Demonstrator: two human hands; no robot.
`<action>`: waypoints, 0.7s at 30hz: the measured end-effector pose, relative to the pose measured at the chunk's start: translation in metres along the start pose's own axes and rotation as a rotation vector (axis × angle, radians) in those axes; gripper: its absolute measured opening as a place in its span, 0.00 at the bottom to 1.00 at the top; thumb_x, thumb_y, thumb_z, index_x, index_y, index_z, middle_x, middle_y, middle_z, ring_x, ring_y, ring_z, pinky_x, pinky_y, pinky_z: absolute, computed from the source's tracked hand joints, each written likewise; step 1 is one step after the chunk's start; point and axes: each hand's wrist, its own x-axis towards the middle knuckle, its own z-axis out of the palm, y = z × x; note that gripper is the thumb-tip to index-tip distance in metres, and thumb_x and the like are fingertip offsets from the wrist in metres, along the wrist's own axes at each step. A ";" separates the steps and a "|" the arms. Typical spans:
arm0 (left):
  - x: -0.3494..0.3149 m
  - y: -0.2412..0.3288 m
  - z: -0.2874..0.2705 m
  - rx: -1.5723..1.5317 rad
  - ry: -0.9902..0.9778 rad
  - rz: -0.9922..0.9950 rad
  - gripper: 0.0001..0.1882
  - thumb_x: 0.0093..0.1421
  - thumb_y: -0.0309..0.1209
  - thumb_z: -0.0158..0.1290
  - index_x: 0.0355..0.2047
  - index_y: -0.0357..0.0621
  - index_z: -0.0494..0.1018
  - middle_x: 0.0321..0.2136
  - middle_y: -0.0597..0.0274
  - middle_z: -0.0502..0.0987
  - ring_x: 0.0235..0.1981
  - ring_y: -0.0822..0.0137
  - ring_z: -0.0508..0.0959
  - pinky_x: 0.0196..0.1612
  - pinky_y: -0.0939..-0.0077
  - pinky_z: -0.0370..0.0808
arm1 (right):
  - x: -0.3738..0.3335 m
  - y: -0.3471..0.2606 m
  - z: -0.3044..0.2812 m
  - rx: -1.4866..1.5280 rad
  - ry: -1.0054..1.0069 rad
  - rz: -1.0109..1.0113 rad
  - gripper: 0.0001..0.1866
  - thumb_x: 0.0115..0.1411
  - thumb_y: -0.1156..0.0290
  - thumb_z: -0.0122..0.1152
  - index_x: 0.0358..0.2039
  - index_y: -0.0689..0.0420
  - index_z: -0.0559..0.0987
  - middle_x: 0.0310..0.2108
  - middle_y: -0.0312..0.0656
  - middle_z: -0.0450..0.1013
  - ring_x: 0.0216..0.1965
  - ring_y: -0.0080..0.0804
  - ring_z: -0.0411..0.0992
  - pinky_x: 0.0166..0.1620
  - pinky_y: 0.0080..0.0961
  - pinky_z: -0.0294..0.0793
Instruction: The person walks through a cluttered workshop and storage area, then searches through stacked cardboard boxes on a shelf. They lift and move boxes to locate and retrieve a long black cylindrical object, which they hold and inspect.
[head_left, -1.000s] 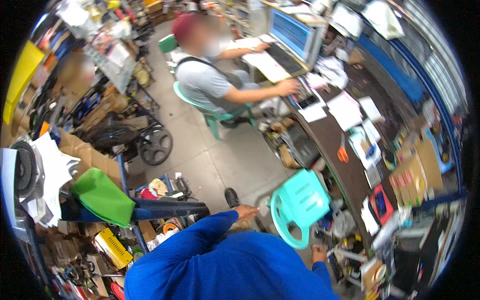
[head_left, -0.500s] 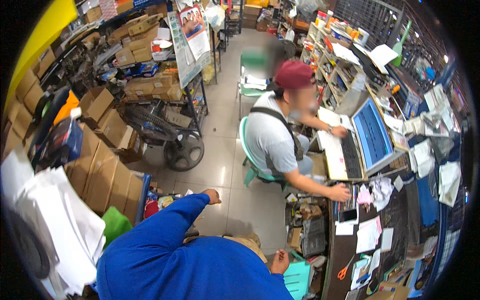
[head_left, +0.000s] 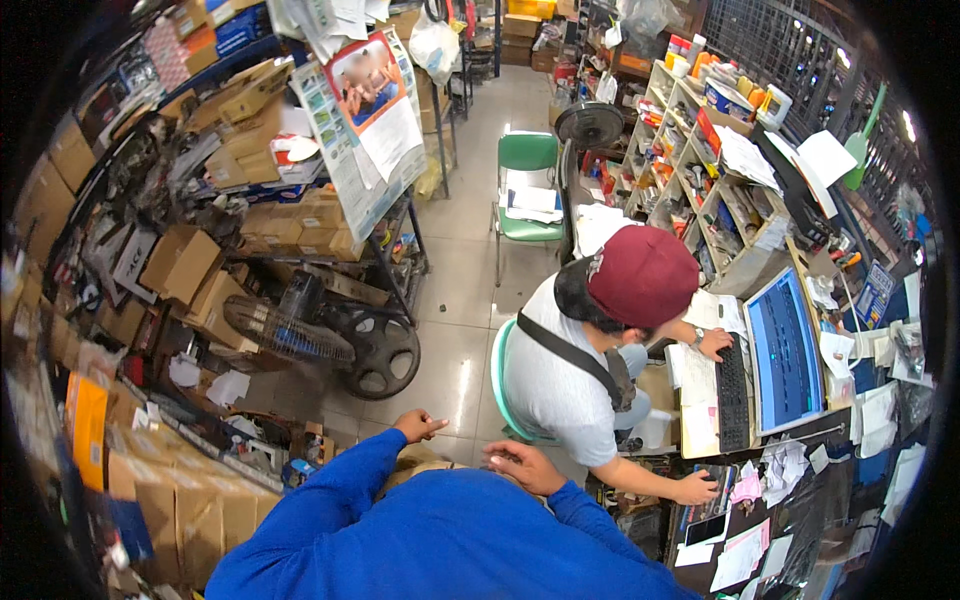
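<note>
At the left, a pedestal fan (head_left: 290, 331) and its round black base (head_left: 385, 356) are located on the tiled floor (head_left: 455, 290). Nothing is shown gripped, lifted or placed by the hands; completed and remaining handling cannot be determined from this view. The left hand (head_left: 420, 426) is held in front of the waist, near the fan base but apart from it, its arm bent inward; the fingers are partly extended and no object is held. The right hand (head_left: 525, 467) is angled inward, fingers loosely spread, with no object visible in it; whether the body is touched cannot be told. Beyond it, a mint-green chair (head_left: 499, 372) is occupied by a co-worker (head_left: 560, 370), seated at the worktop (head_left: 825, 490).
</note>
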 end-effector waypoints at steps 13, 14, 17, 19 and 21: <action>0.219 0.067 -0.172 -0.229 -0.219 -0.125 0.29 0.61 0.56 0.61 0.39 0.36 0.77 0.32 0.58 0.82 0.31 0.67 0.82 0.30 0.74 0.76 | 0.272 -0.094 -0.071 0.319 0.003 -0.006 0.18 0.71 0.67 0.57 0.58 0.61 0.74 0.50 0.39 0.76 0.51 0.24 0.74 0.56 0.25 0.73; 0.234 0.083 -0.186 -0.224 -0.222 -0.089 0.29 0.61 0.55 0.61 0.39 0.36 0.78 0.32 0.58 0.82 0.31 0.68 0.81 0.30 0.74 0.76 | 0.291 -0.098 -0.077 0.323 0.037 -0.015 0.18 0.71 0.68 0.57 0.58 0.61 0.74 0.50 0.39 0.76 0.51 0.25 0.74 0.56 0.25 0.73; 0.282 0.134 -0.243 -0.251 -0.203 -0.031 0.25 0.62 0.52 0.62 0.39 0.39 0.78 0.30 0.61 0.81 0.29 0.71 0.80 0.30 0.77 0.75 | 0.349 -0.116 -0.097 0.304 0.105 -0.033 0.17 0.71 0.67 0.56 0.57 0.61 0.75 0.48 0.39 0.77 0.50 0.25 0.74 0.56 0.25 0.73; 0.309 0.167 -0.266 -0.313 -0.176 0.015 0.24 0.62 0.52 0.62 0.38 0.40 0.78 0.29 0.62 0.81 0.28 0.72 0.79 0.31 0.77 0.75 | 0.374 -0.131 -0.117 0.273 0.173 0.008 0.18 0.71 0.64 0.57 0.56 0.60 0.76 0.46 0.38 0.78 0.48 0.24 0.75 0.53 0.25 0.74; 0.334 0.199 -0.285 -0.413 -0.161 0.034 0.23 0.62 0.51 0.62 0.37 0.42 0.78 0.29 0.63 0.80 0.29 0.73 0.79 0.33 0.77 0.76 | 0.400 -0.144 -0.142 0.255 0.243 0.004 0.18 0.71 0.63 0.57 0.56 0.59 0.76 0.45 0.37 0.79 0.48 0.23 0.75 0.51 0.24 0.74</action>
